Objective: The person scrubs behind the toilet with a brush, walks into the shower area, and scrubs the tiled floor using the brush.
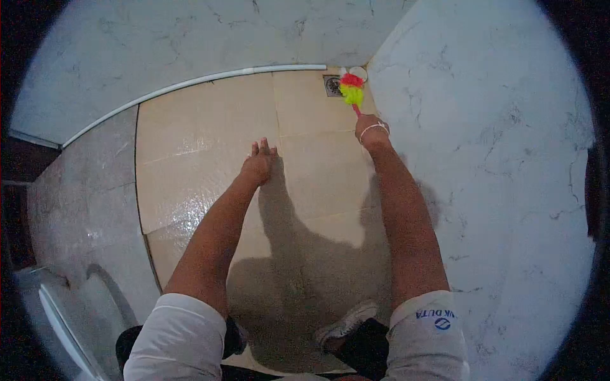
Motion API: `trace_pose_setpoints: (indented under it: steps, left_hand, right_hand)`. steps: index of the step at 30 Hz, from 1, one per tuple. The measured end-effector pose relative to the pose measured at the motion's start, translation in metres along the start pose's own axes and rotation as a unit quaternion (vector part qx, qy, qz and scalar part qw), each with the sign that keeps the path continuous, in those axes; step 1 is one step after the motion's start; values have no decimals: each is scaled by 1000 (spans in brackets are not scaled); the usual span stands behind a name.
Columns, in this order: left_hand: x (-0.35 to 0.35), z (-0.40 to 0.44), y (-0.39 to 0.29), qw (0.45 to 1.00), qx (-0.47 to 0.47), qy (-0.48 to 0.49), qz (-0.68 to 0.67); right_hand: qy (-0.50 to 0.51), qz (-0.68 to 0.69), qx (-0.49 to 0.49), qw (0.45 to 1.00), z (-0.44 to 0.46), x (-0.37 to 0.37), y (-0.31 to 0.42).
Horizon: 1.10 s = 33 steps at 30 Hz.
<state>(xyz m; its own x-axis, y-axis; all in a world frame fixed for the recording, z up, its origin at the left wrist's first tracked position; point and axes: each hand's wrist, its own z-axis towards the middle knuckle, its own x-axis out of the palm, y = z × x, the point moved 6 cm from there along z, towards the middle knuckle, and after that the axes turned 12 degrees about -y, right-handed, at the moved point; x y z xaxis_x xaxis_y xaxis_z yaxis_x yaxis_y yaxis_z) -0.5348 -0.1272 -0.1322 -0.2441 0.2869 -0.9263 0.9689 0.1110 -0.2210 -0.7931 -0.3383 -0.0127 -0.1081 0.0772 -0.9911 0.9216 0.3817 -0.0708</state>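
Observation:
My right hand (371, 130), with a white band at the wrist, is closed around the pink handle of a small fluffy duster (351, 95). The duster's head is red and yellow-green, and it is near the far right corner, in front of a square floor drain (332, 86) that it partly covers. Whether the head touches the floor or wall, I cannot tell. My left hand (258, 164) reaches out over the beige tiled floor (210, 124) with its fingers apart, holding nothing.
A white pipe (248, 69) runs along the foot of the back wall. Marbled wall panels (489, 165) rise close on my right. A round white piece (359, 72) is in the corner. Grey tiles (82, 203) and a white curved fixture (60, 324) are on the left. My shoe (346, 320) is below.

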Motion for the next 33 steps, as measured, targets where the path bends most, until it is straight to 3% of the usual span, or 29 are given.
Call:
trace_pose_setpoints:
  steps: [2, 4, 5, 8, 10, 13, 16, 20, 22, 26, 28, 33]
  left_hand:
    - [4, 2, 5, 1000, 0, -1, -18]
    - [19, 11, 10, 997, 48, -67, 8]
    - [21, 13, 10, 996, 51, -69, 3]
    - [17, 13, 4, 997, 31, -69, -6]
    - [6, 10, 1, 998, -31, -30, -47]
    - [4, 9, -1, 999, -14, -22, -38]
    - [1, 7, -1, 1000, 0, -7, 11]
    - [12, 9, 6, 999, -1, -37, -32]
    - [7, 6, 4, 1000, 23, -22, 1]
    - [8, 7, 5, 1000, 10, -16, 10]
    - [26, 16, 12, 998, 20, -56, 18]
    - [20, 14, 7, 999, 5, -46, 4]
  right_hand:
    - [-1, 6, 38, 999, -1, 8, -6]
    - [13, -31, -39, 999, -28, 22, -9]
    - [35, -32, -24, 999, -51, 22, -15]
    - [102, -80, -46, 991, -142, 7, -29]
    - [139, -91, -79, 983, -184, -20, -35]
    - [177, -127, -102, 971, -190, -14, -58]
    - [49, -81, -99, 991, -139, -13, -59]
    - [30, -251, -124, 960, -58, -20, -31]
    - [27, -84, -2, 996, -26, -8, -35]
    - [66, -70, -16, 995, -53, -10, -20]
    - [56, -93, -80, 991, -102, -12, -11]
    - [79, -141, -158, 974, -117, -22, 2]
